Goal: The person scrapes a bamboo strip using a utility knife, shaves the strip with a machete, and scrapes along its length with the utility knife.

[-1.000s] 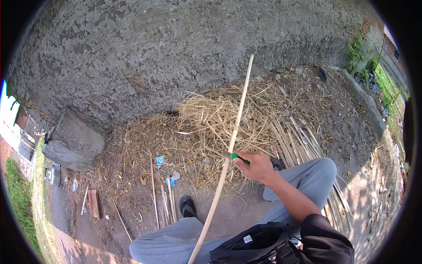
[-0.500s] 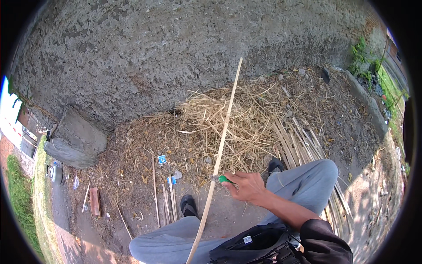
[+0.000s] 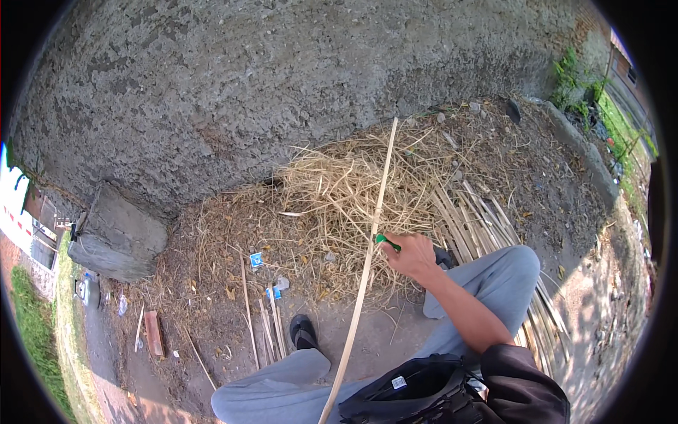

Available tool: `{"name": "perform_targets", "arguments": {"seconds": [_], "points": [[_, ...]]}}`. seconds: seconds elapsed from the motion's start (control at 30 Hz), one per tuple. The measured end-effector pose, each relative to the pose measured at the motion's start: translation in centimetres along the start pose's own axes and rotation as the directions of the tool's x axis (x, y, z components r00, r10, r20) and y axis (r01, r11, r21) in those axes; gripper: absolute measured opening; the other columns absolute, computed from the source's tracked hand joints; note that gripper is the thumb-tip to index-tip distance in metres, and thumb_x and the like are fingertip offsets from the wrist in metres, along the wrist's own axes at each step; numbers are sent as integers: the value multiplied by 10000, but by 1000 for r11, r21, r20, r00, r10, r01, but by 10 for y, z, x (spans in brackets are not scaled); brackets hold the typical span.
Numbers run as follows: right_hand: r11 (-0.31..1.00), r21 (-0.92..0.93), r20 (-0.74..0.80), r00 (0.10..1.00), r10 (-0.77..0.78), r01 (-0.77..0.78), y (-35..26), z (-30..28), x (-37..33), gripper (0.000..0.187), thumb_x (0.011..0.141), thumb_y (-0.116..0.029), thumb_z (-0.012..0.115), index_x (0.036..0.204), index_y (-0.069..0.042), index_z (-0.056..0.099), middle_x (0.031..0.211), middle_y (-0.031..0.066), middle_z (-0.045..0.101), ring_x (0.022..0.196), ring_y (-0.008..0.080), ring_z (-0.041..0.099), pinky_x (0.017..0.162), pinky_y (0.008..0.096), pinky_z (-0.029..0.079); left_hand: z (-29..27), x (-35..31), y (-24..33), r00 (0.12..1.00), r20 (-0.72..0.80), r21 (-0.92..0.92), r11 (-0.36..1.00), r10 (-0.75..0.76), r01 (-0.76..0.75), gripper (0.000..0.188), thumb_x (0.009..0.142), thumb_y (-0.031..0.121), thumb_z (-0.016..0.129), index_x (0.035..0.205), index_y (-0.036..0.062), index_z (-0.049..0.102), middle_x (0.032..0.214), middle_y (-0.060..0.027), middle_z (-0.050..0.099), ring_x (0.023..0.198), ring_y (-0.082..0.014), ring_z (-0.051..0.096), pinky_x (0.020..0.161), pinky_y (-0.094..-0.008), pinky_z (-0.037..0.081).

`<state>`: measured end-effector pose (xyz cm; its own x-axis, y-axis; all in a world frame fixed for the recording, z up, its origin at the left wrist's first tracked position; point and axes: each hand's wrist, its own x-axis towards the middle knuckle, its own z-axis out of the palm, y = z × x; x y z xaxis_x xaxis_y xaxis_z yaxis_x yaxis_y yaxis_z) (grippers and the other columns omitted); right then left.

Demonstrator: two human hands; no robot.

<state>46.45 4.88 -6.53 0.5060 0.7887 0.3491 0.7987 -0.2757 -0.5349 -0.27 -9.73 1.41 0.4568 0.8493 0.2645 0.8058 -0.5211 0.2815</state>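
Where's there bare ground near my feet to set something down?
The barest patch is the dirt between your left shoe and right leg, below the straw pile; the long strip crosses over it. It's crowded in the pile, among the sticks left of that shoe, and beside your right leg, where many strips lie together.

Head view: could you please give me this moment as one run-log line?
right hand: gripping green-handled tool at bamboo strip | left hand: out of view | behind strip: shavings heap

right grip [image 3: 411, 256] curls closed, back upward; right forearm [image 3: 465, 312] slants forward-left; legs [image 3: 484, 290] splay, knees [image 3: 521, 263] bent
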Motion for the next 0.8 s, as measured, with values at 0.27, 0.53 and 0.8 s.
{"name": "perform_targets", "arguments": {"seconds": [0.27, 0.53, 0.8], "points": [[1000, -2, -77, 997, -1, 1, -2, 5, 2, 250, 856, -336, 647, 1007, -149, 713, 705, 103, 670, 581, 315, 637, 503, 444, 481, -2, -2, -6, 992, 64, -113, 987, -108, 115, 120, 900, 121, 637, 927, 6, 658, 622, -125, 578, 478, -256, 542, 429, -365, 417], [992, 4, -64, 990, 125, -125, 1, 5, 11, 243, 857, -340, 646, 992, -154, 723, 668, 108, 663, 593, 317, 636, 514, 443, 469, 1, -6, -12, 988, 74, -150, 978, -134, 144, 170, 919, 175, 624, 1023, 43, 645, 663, -93, 607, 508, -239, 569, 447, -348, 438], [995, 9, -83, 991, 104, -104, 2, 9, 10, 266, 868, -367, 643, 998, -149, 721, 727, 91, 682, 595, 304, 637, 506, 426, 464, -1, -13, -18, 983, 90, -189, 966, -160, 175, 236, 937, 230, 611, 1118, 79, 632, 704, -61, 636, 538, -223, 595, 464, -332, 458]]}}
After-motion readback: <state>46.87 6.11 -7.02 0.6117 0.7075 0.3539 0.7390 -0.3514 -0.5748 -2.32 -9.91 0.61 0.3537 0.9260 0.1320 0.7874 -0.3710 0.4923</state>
